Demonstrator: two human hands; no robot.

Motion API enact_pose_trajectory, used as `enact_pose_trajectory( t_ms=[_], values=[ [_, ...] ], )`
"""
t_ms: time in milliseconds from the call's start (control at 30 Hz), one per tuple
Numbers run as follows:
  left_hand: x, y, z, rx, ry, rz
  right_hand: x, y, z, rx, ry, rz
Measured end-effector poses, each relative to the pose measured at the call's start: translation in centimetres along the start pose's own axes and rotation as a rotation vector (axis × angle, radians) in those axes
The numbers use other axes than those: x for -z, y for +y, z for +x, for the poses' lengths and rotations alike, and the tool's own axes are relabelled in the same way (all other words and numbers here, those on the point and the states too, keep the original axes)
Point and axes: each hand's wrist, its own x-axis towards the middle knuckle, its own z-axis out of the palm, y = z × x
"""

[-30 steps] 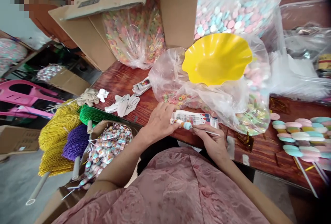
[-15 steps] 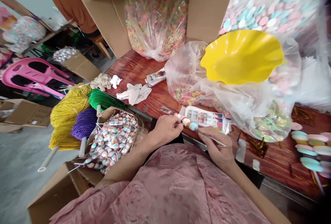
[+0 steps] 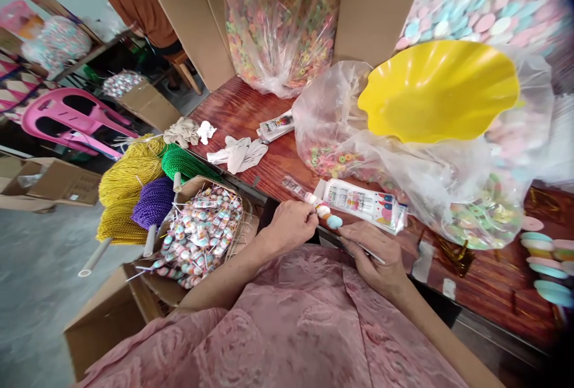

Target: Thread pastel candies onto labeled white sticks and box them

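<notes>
Between my hands, at the table's near edge, lies a stick of stacked pastel discs [image 3: 323,211] in white, orange and light blue. A clear printed wrapper [image 3: 292,185] extends beyond its far end. My left hand [image 3: 293,220] is closed at the discs' near side, its fingertips pinched on the wrapped stack. My right hand [image 3: 374,250] is closed around the thin white stick [image 3: 372,254] below the blue disc. Just beyond the discs is a pack of flat printed wrappers [image 3: 363,204]. Part of the left fingers' grip is hidden.
To the left, a carton holds many finished disc sticks [image 3: 201,235], beside bundles of gold, purple and green cord [image 3: 155,211]. A yellow scalloped bowl [image 3: 442,92] rests on bags of discs. White gloves [image 3: 240,155] lie on the table. A person [image 3: 134,2] is in the background.
The view has shifted, so the table things appear farther right or higher. My right fingers have closed farther over the stick, and more of the wrapper shows beyond the discs.
</notes>
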Motion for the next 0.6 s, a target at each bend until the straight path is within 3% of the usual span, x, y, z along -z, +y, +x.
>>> enact_pose_trajectory(
  t_ms=[600],
  values=[
    [-1.4, -1.0, 0.0, -0.062, 0.077, -0.188, -0.1, 0.2, -0.1, 0.078, 0.002, -0.023]
  ],
)
